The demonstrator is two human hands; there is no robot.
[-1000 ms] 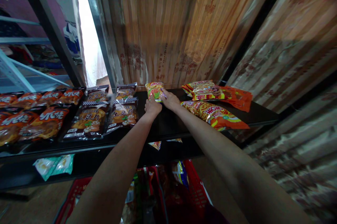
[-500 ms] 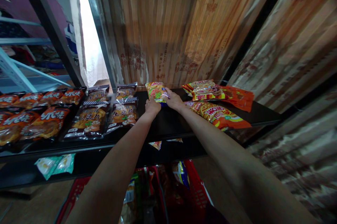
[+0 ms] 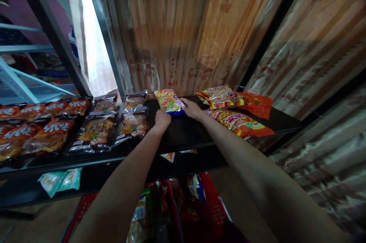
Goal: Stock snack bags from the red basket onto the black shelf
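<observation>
A yellow-and-green snack bag (image 3: pixel 168 101) with a blue lower edge lies at the back of a black shelf (image 3: pixel 183 134). My left hand (image 3: pixel 162 118) grips its near left corner, fingers curled. My right hand (image 3: pixel 192 108) rests on its right edge with fingers closed against the bag. Both arms reach forward over the shelf's front edge.
Brown checker-topped snack bags (image 3: pixel 98 130) lie left of my hands, orange bags (image 3: pixel 42 134) farther left. Orange and yellow bags (image 3: pixel 238 123) lie to the right. A red basket (image 3: pixel 210 205) full of packets stands below. A bamboo-slat screen (image 3: pixel 185 37) backs the shelf.
The snack bag has shifted slightly toward me and flatter on the shelf, showing its blue edge. My right hand slid to the bag's right side; the left stays at its corner.
</observation>
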